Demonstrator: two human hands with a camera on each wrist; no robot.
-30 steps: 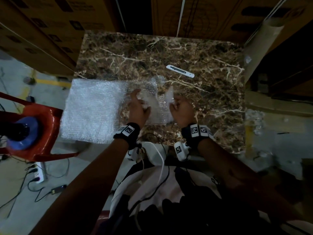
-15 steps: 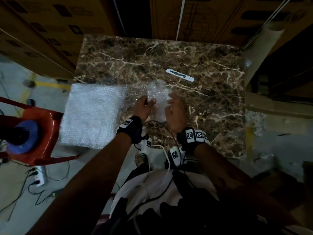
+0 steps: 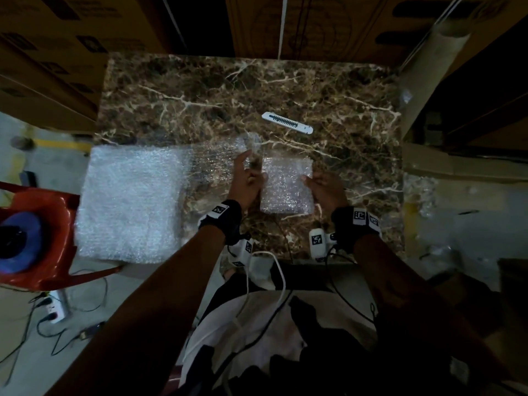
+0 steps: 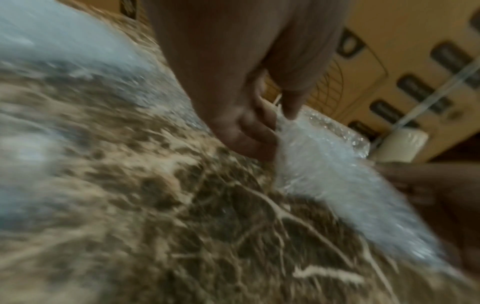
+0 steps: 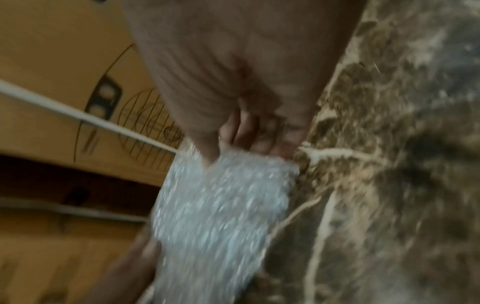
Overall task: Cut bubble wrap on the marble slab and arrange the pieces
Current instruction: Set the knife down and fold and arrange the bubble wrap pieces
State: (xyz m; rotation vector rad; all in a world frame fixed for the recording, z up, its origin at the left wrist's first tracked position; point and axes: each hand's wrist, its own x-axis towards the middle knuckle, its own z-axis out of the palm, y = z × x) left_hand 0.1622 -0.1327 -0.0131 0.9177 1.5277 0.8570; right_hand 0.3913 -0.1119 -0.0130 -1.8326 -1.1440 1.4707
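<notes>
At lower center of the head view, two bare forearms with black wristbands reach up over the near edge of a marble slab. Between them a small square piece of bubble wrap is held stretched at mid-frame: the left hand pinches its left edge between thumb and curled fingers, forefinger pointing away, and the right hand pinches its right edge the same way. The blurred wrist views show both pinches, with the piece slightly above the stone. Left of the hands, a large sheet of bubble wrap lies flat, its right part on the slab and its left part hanging past the slab's left edge, above a red chair at the frame's left border. Beyond the piece, near the slab's center, a white cutter lies apart from everything. Cardboard boxes fill the top of the frame, and a cardboard tube leans at upper right.
</notes>
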